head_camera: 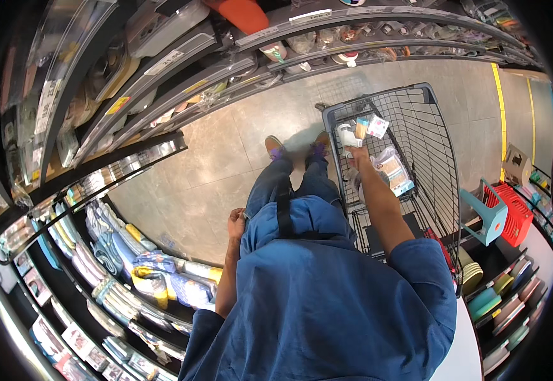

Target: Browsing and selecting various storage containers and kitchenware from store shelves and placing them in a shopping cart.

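My right hand (358,155) reaches down into a grey wire shopping cart (402,157). Its fingers meet a white container (347,135), perhaps a mug; whether they grip it is unclear. Beside that container are a small pack with a blue top (361,127) and a white printed packet (378,126). A clear-wrapped pack (393,167) lies farther down the basket, and my forearm partly covers the goods there. At my left hip, my left hand (236,223) is curled against my jeans (269,183), with no object visible in it.
Store shelves (162,71) with packaged goods curve around the front and left. Folded textiles (152,271) fill the lower-left shelves. Right of the cart are a blue plastic stool (493,219), a red plastic stool (512,214) and stacked bowls (470,276). Tile floor (209,157) lies underfoot.
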`<state>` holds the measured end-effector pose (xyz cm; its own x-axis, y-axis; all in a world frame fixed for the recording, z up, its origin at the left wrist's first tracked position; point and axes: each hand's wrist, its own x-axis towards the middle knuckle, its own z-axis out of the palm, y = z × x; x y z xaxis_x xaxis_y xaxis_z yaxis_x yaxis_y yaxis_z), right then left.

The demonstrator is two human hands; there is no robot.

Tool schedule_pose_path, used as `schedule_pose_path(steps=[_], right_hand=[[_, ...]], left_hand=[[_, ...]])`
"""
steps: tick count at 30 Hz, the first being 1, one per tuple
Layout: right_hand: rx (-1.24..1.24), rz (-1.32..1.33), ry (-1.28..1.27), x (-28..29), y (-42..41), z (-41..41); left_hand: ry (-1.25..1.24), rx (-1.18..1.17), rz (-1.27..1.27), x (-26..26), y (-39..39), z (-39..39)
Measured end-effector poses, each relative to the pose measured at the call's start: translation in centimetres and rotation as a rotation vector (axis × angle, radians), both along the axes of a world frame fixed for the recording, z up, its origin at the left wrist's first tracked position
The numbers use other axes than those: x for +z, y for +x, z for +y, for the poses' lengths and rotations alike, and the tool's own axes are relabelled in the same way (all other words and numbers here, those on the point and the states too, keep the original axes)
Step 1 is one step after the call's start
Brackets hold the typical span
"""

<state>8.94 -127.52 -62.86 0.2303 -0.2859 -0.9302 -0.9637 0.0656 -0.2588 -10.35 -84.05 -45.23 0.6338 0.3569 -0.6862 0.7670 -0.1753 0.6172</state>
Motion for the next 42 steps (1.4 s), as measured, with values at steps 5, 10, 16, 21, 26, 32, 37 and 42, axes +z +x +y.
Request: schedule_pose_path(steps=[5,10,16,21,26,32,37,42], right_hand=[[0.021,0.058,0.038,-2.7,-3.0,-0.6],[-0.186,0.0,0.11,-2.2,-3.9,0.5],[-0.239,-0.026,0.054,0.3,-2.9,-0.2],[-0.136,-0.158,0.072,7.0,-1.2,-0.2],[0.004,-0.518,0.211,17.6,-0.9,0.4],[0.577,-0.715,-0.246,27.0,-3.8,4.5],[0.804,-0.513,-0.655,26.1,-3.6,5.4],[0.903,-0.545,-0.663,22.7,-3.5,1.9]], left_hand=[[-0.025,-0.036,0.034,0.6,1.0,-0.1],[-0.019,-0.096,0.019,1.5,1.3,0.3],[0.004,-0.186,0.005,0.1,2.1,0.5],[0.074,-0.174,-0.025,-3.7,3.3,1.6],[-0.027,-0.184,-0.084,-5.5,6.7,0.3],[-0.212,-0.044,0.254,-6.3,11.1,-1.4],[-0.277,-0.034,0.306,-9.2,14.1,-1.0],[-0.318,0.04,0.19,-9.8,18.1,-1.2]])
